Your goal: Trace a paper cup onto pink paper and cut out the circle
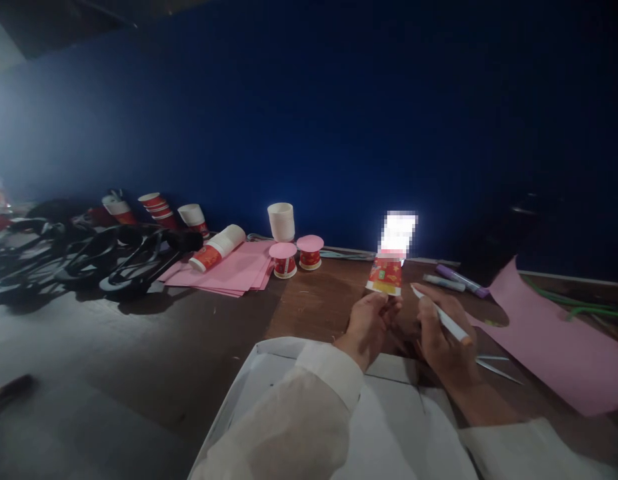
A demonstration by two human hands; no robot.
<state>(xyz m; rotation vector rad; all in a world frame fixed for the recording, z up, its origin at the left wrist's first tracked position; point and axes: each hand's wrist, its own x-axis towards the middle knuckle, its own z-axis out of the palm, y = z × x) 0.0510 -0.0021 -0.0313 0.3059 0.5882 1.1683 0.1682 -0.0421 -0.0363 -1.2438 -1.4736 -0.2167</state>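
Note:
My left hand (pixel 369 323) is closed on the white-rimmed end of a red patterned paper cup (pixel 385 272), which it holds up over the brown table. In my right hand (pixel 441 327) is a slim white marker (pixel 453 325) with an orange end, its pale tip pointing toward the cup. The marker tip and the cup are apart. Close behind the cup glows a bright pixelated screen (pixel 399 230). Scissors (pixel 499 368) lie partly hidden by my right hand. Two small red cups (pixel 285 268) topped with pink paper discs (pixel 310 243) stand further left.
A cut pink sheet (pixel 563 340) lies at the right, near a purple marker (pixel 463 280) and green cables (pixel 589 310). A white box lid or tray (pixel 269 347) sits before me. Leftward are pink sheets (pixel 239 273), stacked cups (pixel 219 248) and black straps (pixel 133 267).

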